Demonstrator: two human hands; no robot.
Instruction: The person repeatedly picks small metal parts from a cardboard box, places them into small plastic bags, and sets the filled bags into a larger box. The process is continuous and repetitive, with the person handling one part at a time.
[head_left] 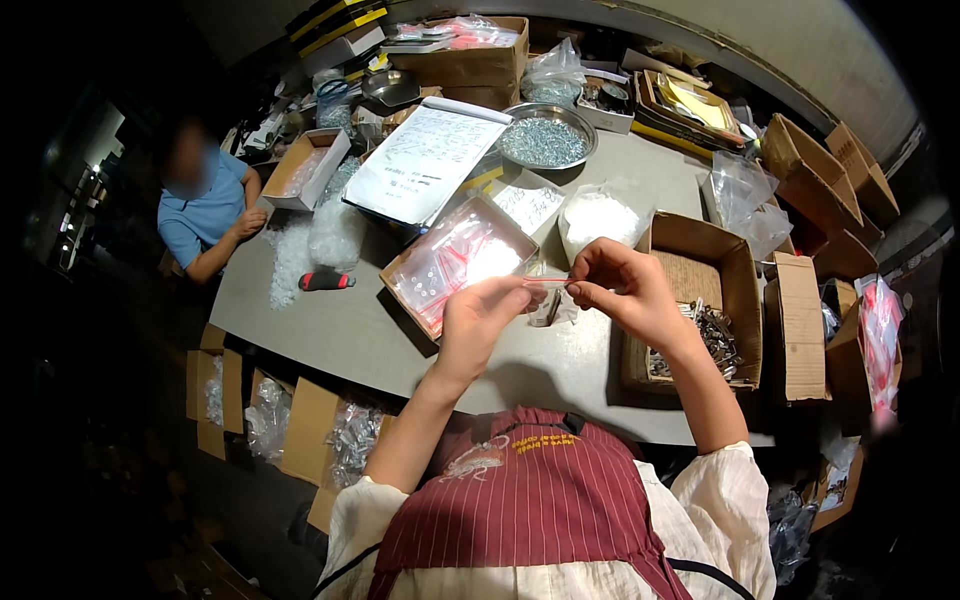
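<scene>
Between my two hands is a small clear zip bag (pixel 563 313) with a red line along its top edge, held above the table. Dark slim metal pieces show in or just behind its clear plastic; I cannot tell which. My left hand (pixel 478 322) pinches one end of the red edge. The other end is pinched by the fingertips of my right hand (pixel 632 292). Under and beside my left hand lies a shallow cardboard box (pixel 400 279) with red-edged clear bags and small white round pieces. Right of my right hand stands a cardboard box (pixel 700 262) holding many small metal parts.
A white heap (pixel 602 216) sits beyond my hands, near a metal bowl (pixel 545 140) of small shiny parts. Papers on a clipboard (pixel 415 165) and a red-black handle (pixel 327 281) lie leftward. A person in blue (pixel 210 210) sits at the far left. Open cartons (pixel 310 440) stand below the table edge.
</scene>
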